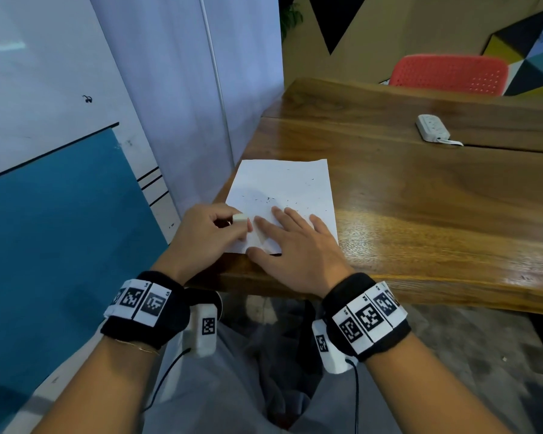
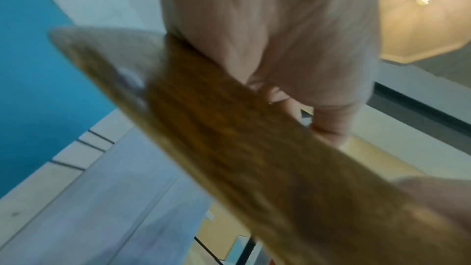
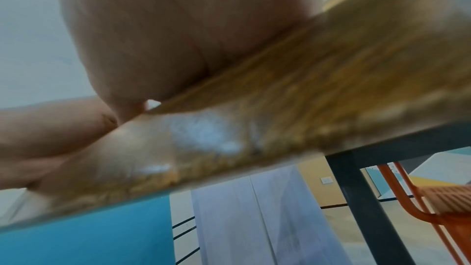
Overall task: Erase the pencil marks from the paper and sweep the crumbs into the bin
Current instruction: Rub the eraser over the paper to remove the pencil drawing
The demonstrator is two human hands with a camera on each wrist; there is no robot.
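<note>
A white sheet of paper (image 1: 282, 189) lies at the near left corner of the wooden table (image 1: 420, 198), with small dark crumbs (image 1: 265, 199) scattered over it. My left hand (image 1: 210, 233) pinches a small white eraser (image 1: 240, 218) against the paper's near left part. My right hand (image 1: 295, 242) lies flat on the paper's near edge, fingers straight and spread. Both wrist views are blurred: the left hand (image 2: 267, 37) and the right hand (image 3: 165, 37) show only as palms above the table edge. No bin is in view.
A white power strip (image 1: 433, 128) lies further back on the table. A red chair (image 1: 449, 75) stands behind the table's far edge. A white and blue wall panel (image 1: 76, 151) runs close along the table's left side. The table edge (image 1: 389, 296) is right under my wrists.
</note>
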